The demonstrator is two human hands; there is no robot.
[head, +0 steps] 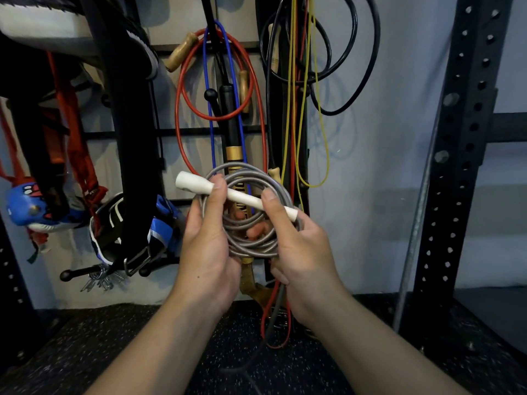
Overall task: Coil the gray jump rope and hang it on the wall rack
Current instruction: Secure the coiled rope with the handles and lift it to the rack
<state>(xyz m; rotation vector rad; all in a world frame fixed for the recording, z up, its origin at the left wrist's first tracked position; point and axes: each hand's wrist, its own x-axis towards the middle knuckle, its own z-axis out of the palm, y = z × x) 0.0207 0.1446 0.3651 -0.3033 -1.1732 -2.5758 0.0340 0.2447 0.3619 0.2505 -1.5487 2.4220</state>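
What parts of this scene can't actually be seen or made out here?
Head view only:
- Second handle of the gray jump rope: not visible; only one white handle shows.
- Fingers of the left hand and right hand: mostly behind the coil.
- Hooks holding the red rope: hidden by hanging gear.

Hanging ropes (219,89) crowd wall rack (182,132); bare wall (379,166) rightward

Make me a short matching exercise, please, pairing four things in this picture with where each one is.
Things:
1. gray jump rope
2. white handle
3. red rope
4. yellow rope

Places:
A. hanging right of the black rack post
B. coiled in both hands
C. looped on the wall above the coil
D. lying across the coil

Pairs: 1-B, 2-D, 3-C, 4-A
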